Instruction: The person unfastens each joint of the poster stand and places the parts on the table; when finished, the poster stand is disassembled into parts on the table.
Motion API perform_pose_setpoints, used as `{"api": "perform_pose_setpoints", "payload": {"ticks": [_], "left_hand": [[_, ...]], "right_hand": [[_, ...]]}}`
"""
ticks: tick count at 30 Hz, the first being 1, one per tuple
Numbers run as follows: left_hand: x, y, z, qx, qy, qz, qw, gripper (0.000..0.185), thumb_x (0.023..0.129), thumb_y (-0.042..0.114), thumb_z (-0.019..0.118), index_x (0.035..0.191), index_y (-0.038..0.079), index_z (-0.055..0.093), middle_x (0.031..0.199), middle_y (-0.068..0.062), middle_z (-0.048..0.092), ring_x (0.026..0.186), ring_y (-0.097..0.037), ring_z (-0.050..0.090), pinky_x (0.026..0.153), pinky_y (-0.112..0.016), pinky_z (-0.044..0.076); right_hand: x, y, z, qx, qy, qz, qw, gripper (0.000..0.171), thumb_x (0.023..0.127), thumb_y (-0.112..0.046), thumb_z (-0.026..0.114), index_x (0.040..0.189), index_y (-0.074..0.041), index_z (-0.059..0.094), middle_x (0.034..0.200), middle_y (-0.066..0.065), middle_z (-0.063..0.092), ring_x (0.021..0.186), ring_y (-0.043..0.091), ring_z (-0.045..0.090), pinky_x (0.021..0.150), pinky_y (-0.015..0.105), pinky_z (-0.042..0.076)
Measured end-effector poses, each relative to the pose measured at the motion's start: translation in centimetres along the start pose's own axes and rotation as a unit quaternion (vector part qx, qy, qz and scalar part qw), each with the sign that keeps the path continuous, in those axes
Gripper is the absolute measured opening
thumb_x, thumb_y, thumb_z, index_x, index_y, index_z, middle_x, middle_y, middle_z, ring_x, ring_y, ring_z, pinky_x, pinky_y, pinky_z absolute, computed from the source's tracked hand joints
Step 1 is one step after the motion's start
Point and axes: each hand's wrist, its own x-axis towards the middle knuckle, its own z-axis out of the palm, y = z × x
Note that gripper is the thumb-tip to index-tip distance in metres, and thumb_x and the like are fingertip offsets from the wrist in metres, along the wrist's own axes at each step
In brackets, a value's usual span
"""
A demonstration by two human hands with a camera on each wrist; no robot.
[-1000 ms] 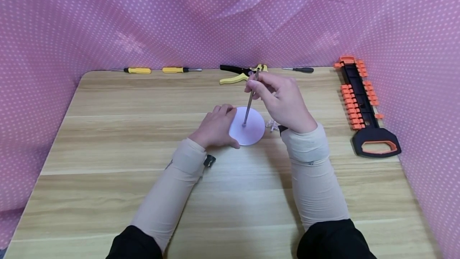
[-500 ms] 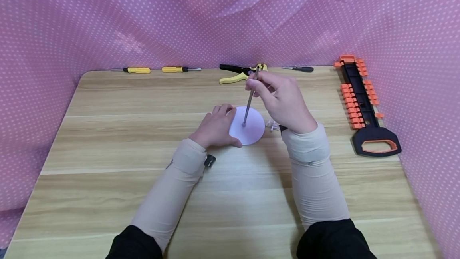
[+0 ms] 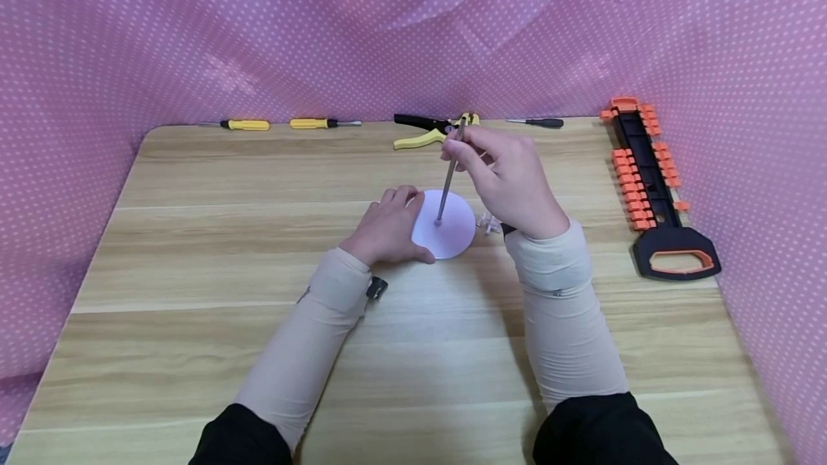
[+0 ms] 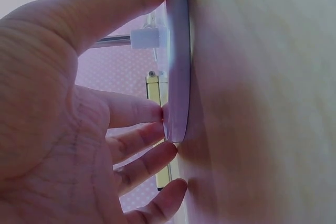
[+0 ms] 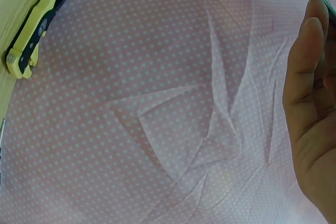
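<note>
A round white disc (image 3: 457,237) lies flat on the wooden table, and a thin metal rod (image 3: 446,192) rises from its centre at a slight tilt. My left hand (image 3: 386,229) grips the disc's left rim, thumb on the near side and fingers on the far side. In the left wrist view, the rod's lower end enters a pale cylindrical socket (image 4: 145,39) on the disc's face. The rod's upper part is pinched between the thumb and fingers of my right hand (image 3: 510,179). Just right of the disc lies a small clear plastic piece (image 3: 489,223), partly hidden by the right wrist.
Along the table's back edge lie two yellow-handled screwdrivers (image 3: 248,125), yellow-and-black pliers (image 3: 420,141) and a black-handled screwdriver (image 3: 546,123). A black rack with orange clips (image 3: 646,171) rests at the right. Pink dotted cloth (image 3: 413,27) surrounds the table.
</note>
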Motion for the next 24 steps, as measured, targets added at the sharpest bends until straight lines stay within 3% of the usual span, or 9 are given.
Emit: {"api": "perform_pose_setpoints", "payload": {"ticks": [6,13,24], "left_hand": [[0.08,0.03,0.03,0.001,-0.003,-0.003,1.0000,0.119,0.075,0.061,0.090,0.165,0.008,0.035,0.167,-0.013,0.033,0.151,-0.035,0.033,0.117,-0.054,0.041],[0.12,-0.12,0.03,0.001,-0.004,-0.001,1.0000,0.119,0.075,0.061,0.090,0.166,0.007,0.034,0.167,-0.013,0.033,0.151,-0.036,0.032,0.116,-0.054,0.041],[0.13,0.00,0.07,0.001,-0.011,-0.005,0.9999,0.119,0.076,0.061,0.089,0.166,0.008,0.033,0.168,-0.013,0.031,0.151,-0.035,0.031,0.117,-0.055,0.041]], "right_hand": [[-0.05,-0.10,0.04,-0.003,0.006,-0.012,1.000,0.018,0.106,-0.015,0.066,0.095,-0.005,0.078,0.090,0.004,0.079,0.081,0.016,0.072,0.074,0.029,0.059],[-0.09,-0.24,0.17,-0.006,0.013,-0.019,1.000,0.018,0.105,-0.014,0.066,0.095,-0.004,0.078,0.091,0.006,0.080,0.083,0.023,0.076,0.075,0.032,0.060],[-0.13,-0.20,0.46,-0.015,0.037,-0.030,0.999,0.020,0.106,-0.013,0.065,0.095,-0.003,0.080,0.088,0.008,0.080,0.081,0.020,0.077,0.076,0.036,0.063]]}}
